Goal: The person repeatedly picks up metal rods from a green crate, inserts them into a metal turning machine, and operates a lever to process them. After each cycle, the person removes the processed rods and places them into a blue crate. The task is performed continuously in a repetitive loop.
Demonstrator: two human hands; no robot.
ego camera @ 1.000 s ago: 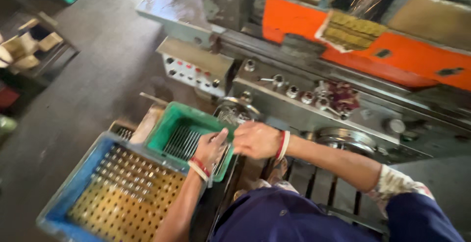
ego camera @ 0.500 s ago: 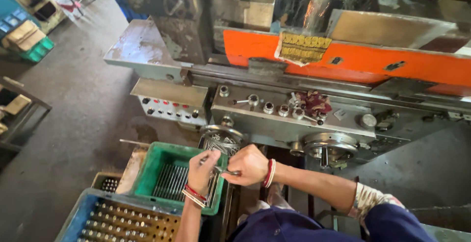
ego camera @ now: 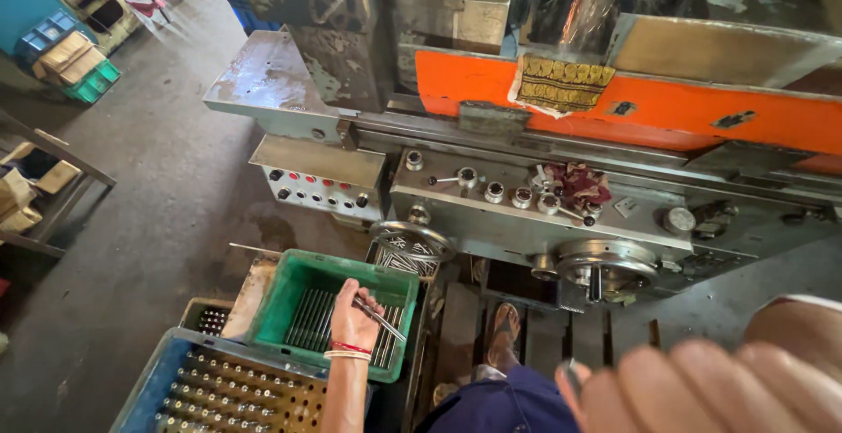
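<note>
Left hand (ego camera: 353, 317): grip closed on rods (ego camera: 379, 317), over green bin (ego camera: 289, 286). Right hand (ego camera: 702, 389): blurred, grip cannot be told.

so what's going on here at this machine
A person stands at a large grey and orange machine. Their left hand holds a thin metal rod over a green crate of similar rods. Their right hand is raised close to the camera, blurred, and whether it holds anything cannot be told. A blue crate with a perforated tray sits beside the green one.
</note>
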